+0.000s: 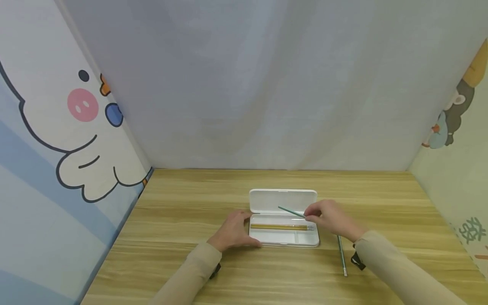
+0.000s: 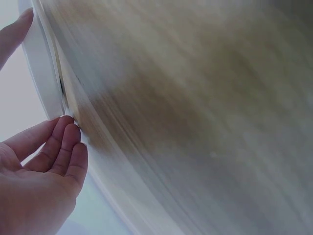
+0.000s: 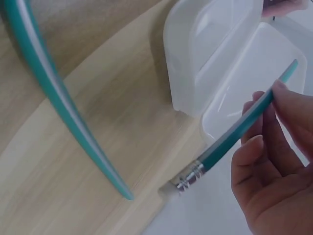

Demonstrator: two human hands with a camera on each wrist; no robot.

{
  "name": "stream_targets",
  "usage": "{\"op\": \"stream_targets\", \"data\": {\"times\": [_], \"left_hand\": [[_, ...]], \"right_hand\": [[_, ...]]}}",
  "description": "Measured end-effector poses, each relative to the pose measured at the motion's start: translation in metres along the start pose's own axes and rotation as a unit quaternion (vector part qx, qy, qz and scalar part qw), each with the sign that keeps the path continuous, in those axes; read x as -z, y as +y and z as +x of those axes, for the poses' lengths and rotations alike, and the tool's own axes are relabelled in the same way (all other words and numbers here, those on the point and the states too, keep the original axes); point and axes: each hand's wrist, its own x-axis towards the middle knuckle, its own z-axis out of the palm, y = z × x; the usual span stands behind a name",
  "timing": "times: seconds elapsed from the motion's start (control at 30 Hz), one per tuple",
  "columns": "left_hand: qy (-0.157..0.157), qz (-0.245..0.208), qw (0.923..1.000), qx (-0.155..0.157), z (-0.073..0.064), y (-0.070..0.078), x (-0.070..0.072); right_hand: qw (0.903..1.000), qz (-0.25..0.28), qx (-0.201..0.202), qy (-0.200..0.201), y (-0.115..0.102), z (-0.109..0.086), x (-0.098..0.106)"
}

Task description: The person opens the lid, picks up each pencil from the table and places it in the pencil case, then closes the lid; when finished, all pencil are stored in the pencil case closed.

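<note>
A white pencil case (image 1: pixel 271 237) lies on the table with its lid (image 1: pixel 267 201) raised at the back. Yellow pencils (image 1: pixel 278 227) lie lengthwise inside it, their eraser ends to the right. My left hand (image 1: pixel 235 231) holds the case's left end, thumb at the front corner and fingers at the back one. Between thumb and fingers, my right hand (image 1: pixel 330 218) pinches a green pencil (image 3: pixel 237 132) above the right part of the case. This pencil slants, its eraser end toward the wrist camera. Another green pencil (image 1: pixel 341 256) rests on the table below the right hand.
The wood-grain table (image 1: pixel 183 190) runs back to a pale grey curtain (image 1: pixel 244 84). Cartoon-printed panels stand on the left (image 1: pixel 42 178) and right (image 1: pixel 453 182). A small divider (image 1: pixel 296 237) crosses the case's front compartment.
</note>
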Motion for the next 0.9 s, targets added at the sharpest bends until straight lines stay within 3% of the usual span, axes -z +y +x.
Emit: {"op": "stream_targets", "data": {"times": [0.63, 0.9], "left_hand": [[-0.002, -0.001, 1.0, -0.004, -0.001, 0.001, -0.001], [-0.006, -0.012, 0.9999, 0.004, -0.001, -0.003, 0.0]], "right_hand": [[0.9998, 0.003, 0.018, -0.003, -0.015, 0.026, -0.035], [0.9995, -0.02, 0.024, 0.003, -0.019, 0.037, -0.047]]}}
